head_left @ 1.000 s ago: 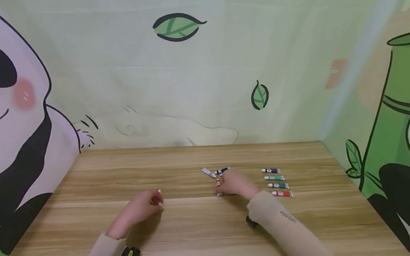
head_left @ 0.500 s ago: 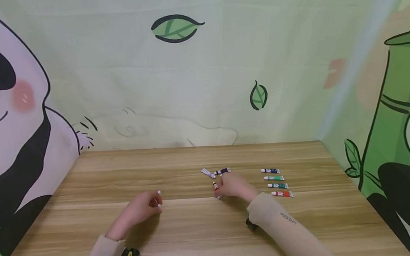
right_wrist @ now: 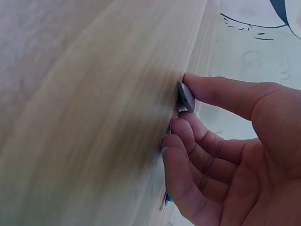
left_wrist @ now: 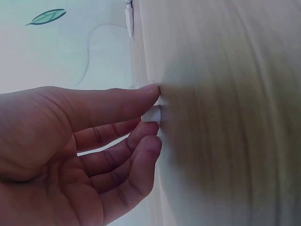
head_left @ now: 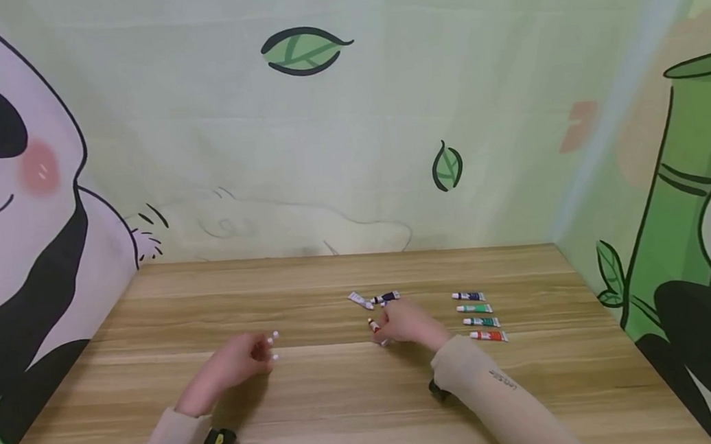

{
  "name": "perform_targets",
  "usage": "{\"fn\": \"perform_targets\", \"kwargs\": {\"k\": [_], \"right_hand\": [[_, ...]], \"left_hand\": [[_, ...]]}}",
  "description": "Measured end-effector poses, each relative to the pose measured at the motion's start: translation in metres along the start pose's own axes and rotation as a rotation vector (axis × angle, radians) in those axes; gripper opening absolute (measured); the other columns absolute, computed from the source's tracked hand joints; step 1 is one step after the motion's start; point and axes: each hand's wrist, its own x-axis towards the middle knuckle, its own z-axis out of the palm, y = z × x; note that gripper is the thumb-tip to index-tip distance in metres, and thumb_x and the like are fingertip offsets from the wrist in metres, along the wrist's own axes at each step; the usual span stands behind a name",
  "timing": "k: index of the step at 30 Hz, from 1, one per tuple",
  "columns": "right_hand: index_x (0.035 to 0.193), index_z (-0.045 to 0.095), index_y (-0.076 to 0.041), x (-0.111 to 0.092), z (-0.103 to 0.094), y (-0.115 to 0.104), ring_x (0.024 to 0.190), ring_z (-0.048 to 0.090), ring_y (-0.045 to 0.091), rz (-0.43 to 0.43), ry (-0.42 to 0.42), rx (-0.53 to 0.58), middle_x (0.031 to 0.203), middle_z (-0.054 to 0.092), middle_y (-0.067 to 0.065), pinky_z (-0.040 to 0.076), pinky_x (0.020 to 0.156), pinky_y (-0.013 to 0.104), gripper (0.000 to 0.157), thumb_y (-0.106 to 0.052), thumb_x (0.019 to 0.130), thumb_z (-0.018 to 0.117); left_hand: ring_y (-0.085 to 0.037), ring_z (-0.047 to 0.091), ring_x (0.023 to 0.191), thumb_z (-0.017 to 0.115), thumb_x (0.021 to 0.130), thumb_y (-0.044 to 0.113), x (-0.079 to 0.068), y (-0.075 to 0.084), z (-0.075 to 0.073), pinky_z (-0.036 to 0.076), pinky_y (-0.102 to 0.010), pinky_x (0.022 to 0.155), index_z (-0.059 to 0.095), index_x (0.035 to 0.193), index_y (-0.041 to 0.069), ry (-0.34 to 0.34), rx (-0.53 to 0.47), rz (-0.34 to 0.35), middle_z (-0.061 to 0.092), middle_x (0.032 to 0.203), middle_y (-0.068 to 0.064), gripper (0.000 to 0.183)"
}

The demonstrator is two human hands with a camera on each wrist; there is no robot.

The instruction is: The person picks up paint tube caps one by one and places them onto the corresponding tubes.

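Observation:
In the head view my left hand [head_left: 241, 361] is low over the table on the left, thumb and fingers apart. Several small white pieces like caps [head_left: 275, 334] stand by its fingertips. The left wrist view shows one white piece [left_wrist: 151, 114] on the table between thumb and fingers. My right hand [head_left: 409, 323] pinches a small paint tube [head_left: 373, 324] with a red label, its far end tilted left. The tube's flat end [right_wrist: 187, 98] shows under the thumb in the right wrist view. Just behind lie a pale paint tube [head_left: 359, 300] and a dark one [head_left: 386, 296].
To the right of my right hand several paint tubes lie in a column: dark blue [head_left: 469, 296], light green [head_left: 474, 308], dark green [head_left: 481, 322] and red [head_left: 489, 336]. The wooden table [head_left: 344, 415] ends at a panda-printed backdrop [head_left: 214, 149].
My left hand has drawn slightly left, and the small white pieces now show beyond its fingertips. The paint tube in my right hand has turned, its far end swinging left.

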Motion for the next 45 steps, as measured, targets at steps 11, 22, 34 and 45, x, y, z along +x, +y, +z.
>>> {"fn": "perform_targets", "kwargs": {"k": [11,22,34,45], "right_hand": [[0.052,0.052,-0.018,-0.002,-0.004,-0.006,0.042,0.039,0.006,0.005,0.012,-0.028,0.044,0.041,-0.012,0.03,0.042,0.021,0.042,-0.022,0.084,0.078],[0.05,0.046,-0.019,-0.011,-0.007,0.016,0.042,0.033,0.005,0.026,0.004,0.007,0.043,0.035,-0.013,0.024,0.042,0.021,0.049,-0.024,0.092,0.07],[0.089,0.072,-0.009,-0.025,-0.039,0.038,0.063,0.056,0.014,0.081,0.114,0.052,0.075,0.065,-0.001,0.046,0.057,0.03,0.023,-0.031,0.094,0.068],[0.099,0.073,-0.002,-0.039,-0.086,0.067,0.071,0.059,0.017,0.072,0.22,0.06,0.084,0.068,0.004,0.049,0.062,0.031,0.027,-0.028,0.095,0.066]], "left_hand": [[-0.013,0.049,0.065,0.078,0.08,0.004,-0.002,-0.007,-0.007,0.042,-0.028,0.057,0.059,0.08,0.006,-0.025,0.01,0.057,0.055,0.072,0.001,0.02],[-0.014,0.051,0.066,0.076,0.082,0.005,-0.002,-0.003,-0.004,0.044,-0.029,0.057,0.062,0.082,0.007,-0.019,0.001,0.045,0.057,0.073,0.001,0.015],[-0.016,0.058,0.072,0.07,0.088,0.003,-0.009,-0.011,-0.034,0.049,-0.034,0.062,0.066,0.09,0.003,0.013,0.028,0.031,0.065,0.079,-0.002,0.004],[-0.016,0.06,0.078,0.067,0.093,0.007,-0.014,-0.011,-0.072,0.05,-0.035,0.066,0.068,0.095,0.001,0.07,0.085,0.084,0.067,0.084,-0.003,0.006]]}}
